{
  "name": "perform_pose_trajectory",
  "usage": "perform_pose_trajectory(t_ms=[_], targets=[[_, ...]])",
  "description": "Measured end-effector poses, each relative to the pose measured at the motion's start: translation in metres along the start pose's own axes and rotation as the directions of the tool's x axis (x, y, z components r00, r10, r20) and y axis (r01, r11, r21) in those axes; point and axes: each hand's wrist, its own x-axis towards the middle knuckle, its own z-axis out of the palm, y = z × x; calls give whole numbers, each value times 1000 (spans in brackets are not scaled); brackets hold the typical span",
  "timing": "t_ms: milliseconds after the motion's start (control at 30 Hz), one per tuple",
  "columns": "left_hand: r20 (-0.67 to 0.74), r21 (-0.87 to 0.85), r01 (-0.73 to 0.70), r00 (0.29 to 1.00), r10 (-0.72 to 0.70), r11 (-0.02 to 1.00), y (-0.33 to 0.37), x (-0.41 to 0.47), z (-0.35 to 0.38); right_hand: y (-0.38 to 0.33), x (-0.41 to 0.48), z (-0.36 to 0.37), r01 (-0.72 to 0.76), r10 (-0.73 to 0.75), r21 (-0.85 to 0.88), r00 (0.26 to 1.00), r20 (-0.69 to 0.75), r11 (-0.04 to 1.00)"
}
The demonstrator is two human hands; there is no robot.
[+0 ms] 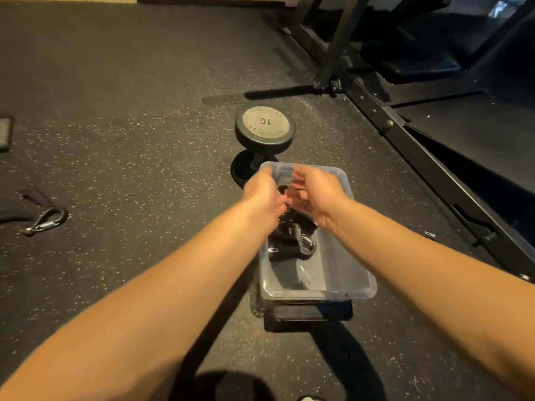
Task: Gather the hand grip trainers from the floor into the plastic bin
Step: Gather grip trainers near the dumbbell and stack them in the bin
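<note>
Seen from above, looking down along two bare forearms reaching forward over a dark speckled rubber floor [130, 169]. Clear plastic bin [347, 273], rectangular, resting on the floor a little right of centre, its near end propped on a dark flat block [312, 312]. Inside the bin, toward its far half, a heap of black hand grip trainers [289, 244] with a shiny metal spring coil showing among them; exact count impossible to tell, since the pieces overlap. Left hand [262, 195] over the bin's far left edge, fingers curled downward and blurred, seemingly closed around something dark, though what it grips cannot be made out. Right hand [317, 192] over the bin's far right part, palm turned inward toward the left hand, fingers loosely spread and slightly bent, nothing clearly held. Both hands close together, nearly touching above the heap. Just beyond the bin's far edge, a dumbbell [265, 130] standing on end, its round top face stamped with the number 10. At the floor's left edge, a black strap with a silver carabiner clip [46, 219], well apart from the bin. Along the right side, the black steel frame [405, 134] of gym equipment.
</note>
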Motion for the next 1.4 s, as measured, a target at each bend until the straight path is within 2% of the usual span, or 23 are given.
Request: perform_pose_trajectory(t_ms=[167,267,400,500,567,633,700,767,833,900,967,1000,1133,1233,1400], targets=[[-95,27,-106,990,109,994,39,19,-79,-7,5,96,46,-29,-95,983,179,994],[-243,18,-129,961,129,991,57,44,-160,8,11,176,30,12,-154,965,263,988],[-506,29,-86,858,88,996,71,72,-283,44,17,285,26,101,-314,919,380,949],[-615,211,-19,775,147,977,78,81,-368,76,23,359,111,111,-448,891,441,887],[-677,348,75,710,195,935,82,81,-414,93,25,401,175,95,-510,882,461,842],[-722,438,157,648,243,885,86,86,-454,107,27,438,272,90,-574,848,522,772],[-734,488,190,618,283,852,88,95,-486,119,28,470,417,83,-643,796,599,642],[-690,535,182,658,301,825,90,105,-505,127,26,495,574,74,-668,729,680,473],[-610,596,165,729,310,786,90,110,-513,133,28,514,705,117,-653,650,751,276],[-531,653,146,788,311,743,88,117,-517,139,29,527,781,223,-625,605,765,25],[-500,682,150,809,307,716,83,126,-521,148,32,533,817,259,-553,576,775,-163],[-505,687,156,804,312,709,81,129,-522,153,33,532,813,252,-550,582,773,-191],[-546,712,188,754,365,677,74,135,-521,170,27,505,811,117,-559,580,806,-176],[-534,729,219,775,338,649,63,133,-518,184,19,481,825,35,-545,555,831,-152],[-403,868,230,843,355,439,28,123,-507,204,10,430,847,-14,-529,529,848,-53]])
